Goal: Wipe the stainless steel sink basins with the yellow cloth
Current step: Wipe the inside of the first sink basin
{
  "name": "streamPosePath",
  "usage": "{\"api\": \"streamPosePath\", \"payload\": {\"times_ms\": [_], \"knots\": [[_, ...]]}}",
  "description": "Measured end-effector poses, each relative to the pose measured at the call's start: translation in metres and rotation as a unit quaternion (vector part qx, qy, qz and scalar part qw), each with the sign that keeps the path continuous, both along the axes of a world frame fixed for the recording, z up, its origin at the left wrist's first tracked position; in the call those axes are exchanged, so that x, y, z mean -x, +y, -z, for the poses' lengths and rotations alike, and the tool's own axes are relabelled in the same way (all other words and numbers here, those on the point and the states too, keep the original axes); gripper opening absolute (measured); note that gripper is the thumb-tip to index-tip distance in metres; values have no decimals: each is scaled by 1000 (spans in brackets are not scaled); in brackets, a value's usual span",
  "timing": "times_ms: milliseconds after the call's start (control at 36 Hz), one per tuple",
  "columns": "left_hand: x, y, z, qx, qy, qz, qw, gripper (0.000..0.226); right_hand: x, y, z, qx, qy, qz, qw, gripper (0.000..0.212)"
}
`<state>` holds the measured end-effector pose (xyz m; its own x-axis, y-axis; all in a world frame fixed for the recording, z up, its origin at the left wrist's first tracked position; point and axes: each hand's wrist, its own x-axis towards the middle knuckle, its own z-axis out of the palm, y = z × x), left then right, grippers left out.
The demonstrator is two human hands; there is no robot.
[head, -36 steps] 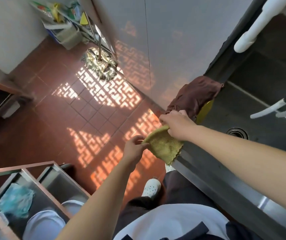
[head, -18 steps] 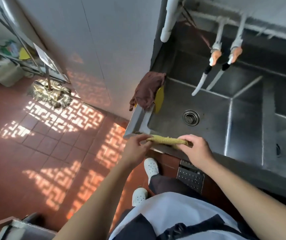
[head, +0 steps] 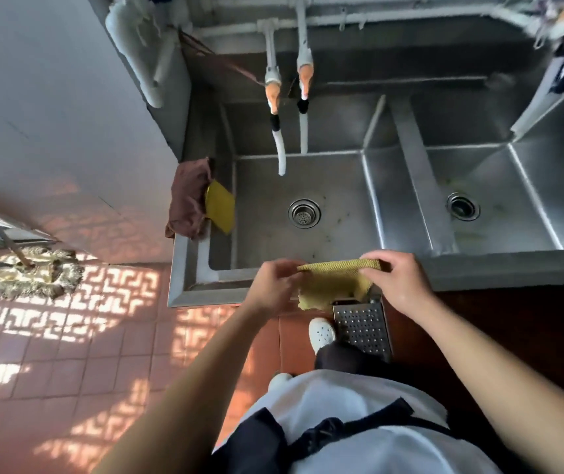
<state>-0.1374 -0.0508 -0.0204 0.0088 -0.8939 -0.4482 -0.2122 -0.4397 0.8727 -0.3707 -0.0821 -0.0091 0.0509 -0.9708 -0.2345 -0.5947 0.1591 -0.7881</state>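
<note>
I hold the yellow cloth (head: 330,283) stretched between both hands over the front rim of the stainless steel sink (head: 479,268). My left hand (head: 273,285) pinches its left end and my right hand (head: 398,280) grips its right end; the lower part hangs down in front of the rim. The left basin (head: 267,230) with its round drain (head: 304,213) lies just beyond the cloth. A second basin (head: 499,213) with its own drain sits to the right, past a steel divider.
A brown rag (head: 188,196) and a yellow sponge (head: 220,206) hang on the sink's left rim. Two white faucet hoses (head: 280,145) dangle over the left basin. A mop head (head: 32,271) lies on the red tiled floor at left. A perforated metal panel (head: 362,328) sits below the rim.
My view has swung right from the floor onto the sink. Both hands carried the cloth to the front rim, and it now hangs unfolded lower between them.
</note>
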Motion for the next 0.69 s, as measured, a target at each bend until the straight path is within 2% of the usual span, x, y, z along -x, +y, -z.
{"api": "streamPosePath", "payload": {"times_ms": [111, 222, 306, 389, 500, 694], "knots": [[17, -37, -14, 59, -28, -8, 998, 17, 14, -26, -15, 53, -2, 0, 999, 19], [27, -50, -6, 91, -69, 2, 994, 14, 29, -35, -9, 87, 29, -49, 995, 21], [29, -40, 18, 67, -143, 62, 985, 16, 39, -28, 10, 42, 65, -98, 992, 25], [31, -20, 40, 34, -187, 150, 970, 20, 45, -10, 34, -65, 108, -152, 980, 25], [29, -1, 55, 13, -166, 169, 972, 19, 52, 10, 54, -129, 99, -156, 974, 26], [30, -14, 47, 5, -135, 131, 982, 12, 49, -5, 48, -114, 84, -123, 982, 30]]}}
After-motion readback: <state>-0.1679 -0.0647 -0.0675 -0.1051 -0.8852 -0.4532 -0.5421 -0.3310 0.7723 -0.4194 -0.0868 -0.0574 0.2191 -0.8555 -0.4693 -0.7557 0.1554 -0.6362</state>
